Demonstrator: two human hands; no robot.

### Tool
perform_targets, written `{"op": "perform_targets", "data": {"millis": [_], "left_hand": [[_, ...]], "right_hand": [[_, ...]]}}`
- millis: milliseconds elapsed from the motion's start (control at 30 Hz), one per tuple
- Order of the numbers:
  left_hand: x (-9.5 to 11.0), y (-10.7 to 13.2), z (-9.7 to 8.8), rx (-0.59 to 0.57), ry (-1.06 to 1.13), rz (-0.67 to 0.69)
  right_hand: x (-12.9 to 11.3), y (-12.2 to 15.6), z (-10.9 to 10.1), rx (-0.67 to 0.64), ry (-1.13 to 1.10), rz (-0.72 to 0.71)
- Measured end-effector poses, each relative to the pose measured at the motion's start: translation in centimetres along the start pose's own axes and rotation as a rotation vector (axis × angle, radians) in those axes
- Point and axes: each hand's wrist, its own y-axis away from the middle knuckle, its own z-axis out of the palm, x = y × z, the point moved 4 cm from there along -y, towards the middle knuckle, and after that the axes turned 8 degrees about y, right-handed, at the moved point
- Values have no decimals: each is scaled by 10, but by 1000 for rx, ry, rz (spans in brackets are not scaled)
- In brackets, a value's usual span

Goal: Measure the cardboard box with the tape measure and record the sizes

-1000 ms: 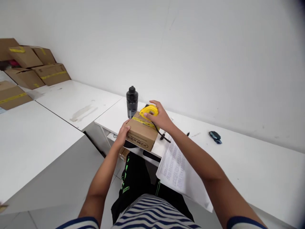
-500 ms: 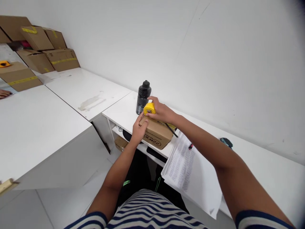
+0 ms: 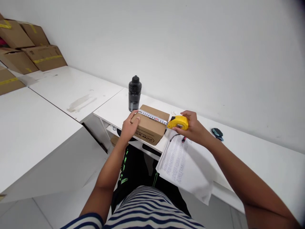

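A small cardboard box (image 3: 150,128) stands at the front edge of a white desk (image 3: 250,159). My left hand (image 3: 130,127) is closed on the box's left end and pins the tip of a tape blade (image 3: 153,117) there. The blade lies stretched across the top of the box. My right hand (image 3: 192,127) is closed round the yellow tape measure case (image 3: 178,122), held just past the box's right end, above a printed paper sheet (image 3: 181,162).
A black bottle (image 3: 134,93) stands just behind the box. A pen (image 3: 184,139) lies on the paper and a small dark device (image 3: 217,133) sits to the right. Several cardboard boxes (image 3: 35,57) are stacked at the far left on other white desks.
My right hand has pulled the yellow case from the box's left end to past its right end, drawing the blade out across the top. My left hand stayed at the left end.
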Motion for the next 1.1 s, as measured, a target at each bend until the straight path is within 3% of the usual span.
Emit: {"op": "perform_targets", "data": {"millis": [133, 267, 367, 500, 600, 700, 800, 867, 933, 1000, 1033, 1100], "left_hand": [[4, -2, 1, -7, -9, 16], [4, -5, 1, -5, -3, 44], [4, -5, 1, 1, 11, 49], [1, 0, 1, -5, 69, -5], [-7, 4, 1, 24, 173, -120], [-16, 5, 2, 58, 262, -242], [-17, 9, 2, 216, 229, -170], [-8, 23, 6, 406, 109, 53], [5, 51, 22, 527, 24, 351], [15, 85, 48, 484, 105, 555], [17, 101, 63, 404, 229, 571], [15, 125, 98, 140, 554, 361]], "right_hand": [[14, 12, 0, 34, -57, 13], [-7, 3, -7, 59, 36, 4], [-44, -30, -3, 39, 146, -37], [-94, -97, 34, -81, 296, -269], [-113, -138, 64, -95, 285, -306], [-124, -150, 76, -76, 246, -311], [-126, -131, 65, -27, 205, -330], [-119, -104, 51, 24, 142, -331], [-105, -70, 39, 85, 66, -325], [-83, -32, 35, 171, -5, -302], [-70, -11, 36, 232, -38, -288], [-46, 30, 39, 400, -94, -283]]}}
